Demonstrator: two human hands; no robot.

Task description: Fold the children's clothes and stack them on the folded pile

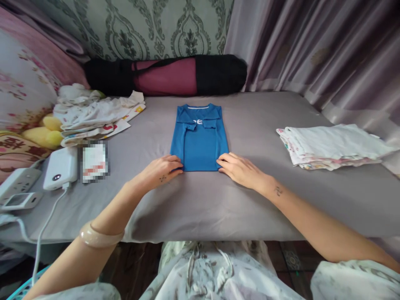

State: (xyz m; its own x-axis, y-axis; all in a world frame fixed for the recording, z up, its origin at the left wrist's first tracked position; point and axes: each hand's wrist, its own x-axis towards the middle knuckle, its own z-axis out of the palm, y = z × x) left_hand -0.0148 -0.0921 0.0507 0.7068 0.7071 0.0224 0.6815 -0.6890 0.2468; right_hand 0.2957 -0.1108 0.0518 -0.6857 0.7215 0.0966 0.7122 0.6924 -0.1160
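A blue T-shirt (pixel 200 143) lies on the grey sheet in front of me, its sides and sleeves folded inward and its collar pointing away. White lettering shows partly between the sleeves. My left hand (pixel 167 165) is closed at the near left corner of the shirt, the fingers pinching its edge. At the near right corner my right hand (pixel 236 167) grips the fabric in the same way, thumb hidden. The shirt lies flat between both hands.
Folded white cloths (pixel 331 146) are stacked at the right. Rumpled white clothes (pixel 90 112) and a yellow plush toy (pixel 43 134) lie left, near a white power bank (pixel 61 168) with its cable and a power strip (pixel 18 183). A black and maroon roll bag (pixel 165 77) rests against the wall.
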